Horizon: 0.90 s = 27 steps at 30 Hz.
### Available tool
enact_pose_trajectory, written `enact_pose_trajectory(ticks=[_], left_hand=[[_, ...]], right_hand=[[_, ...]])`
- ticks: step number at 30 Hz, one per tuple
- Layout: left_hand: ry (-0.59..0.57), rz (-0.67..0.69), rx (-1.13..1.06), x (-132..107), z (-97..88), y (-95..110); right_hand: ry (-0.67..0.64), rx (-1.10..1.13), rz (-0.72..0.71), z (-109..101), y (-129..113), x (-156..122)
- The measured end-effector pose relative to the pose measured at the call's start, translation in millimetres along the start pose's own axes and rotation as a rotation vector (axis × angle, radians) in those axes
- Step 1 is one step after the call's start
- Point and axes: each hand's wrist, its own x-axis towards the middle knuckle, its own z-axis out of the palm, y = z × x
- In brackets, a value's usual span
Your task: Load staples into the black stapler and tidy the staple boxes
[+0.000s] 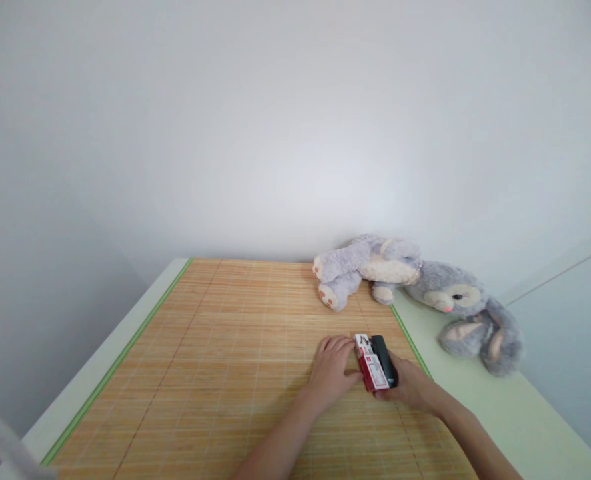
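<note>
A small red and white box (372, 367) lies on the bamboo mat (215, 373), with a black oblong object (385, 359) lying right against its right side. My left hand (332, 371) rests on the mat with its fingertips touching the box's left side. From the right, my right hand (409, 385) cups the black object and the box. Both hands press the pair from opposite sides.
A grey plush rabbit (415, 287) lies on its side at the mat's far right corner, partly on the pale green tabletop (500, 407). A white wall (275, 133) stands behind the table. A blurred pale object (0, 440) shows at the lower left.
</note>
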Motion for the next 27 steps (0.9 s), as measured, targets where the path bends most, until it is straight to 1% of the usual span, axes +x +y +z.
enact_pose_trajectory(ticks=[4, 10, 15, 21, 27], left_hand=[[0.015, 0.011, 0.043, 0.0, 0.9, -0.7], [0.015, 0.024, 0.077, -4.1, 0.8, 0.9], [0.010, 0.014, 0.091, -5.2, 2.5, 2.0], [0.007, -0.006, 0.108, -6.4, 2.0, 5.5], [0.009, -0.021, 0.119, -5.7, 3.4, 6.9]], right_hand=[[-0.003, 0.008, -0.006, -0.8, -0.7, 0.5], [0.027, -0.004, 0.006, 0.5, -1.0, -0.4], [0.012, -0.013, -0.011, 0.6, -0.2, 0.6], [0.011, -0.006, -0.022, -2.2, 0.9, 7.0], [0.015, -0.024, 0.007, -4.1, 0.5, 14.0]])
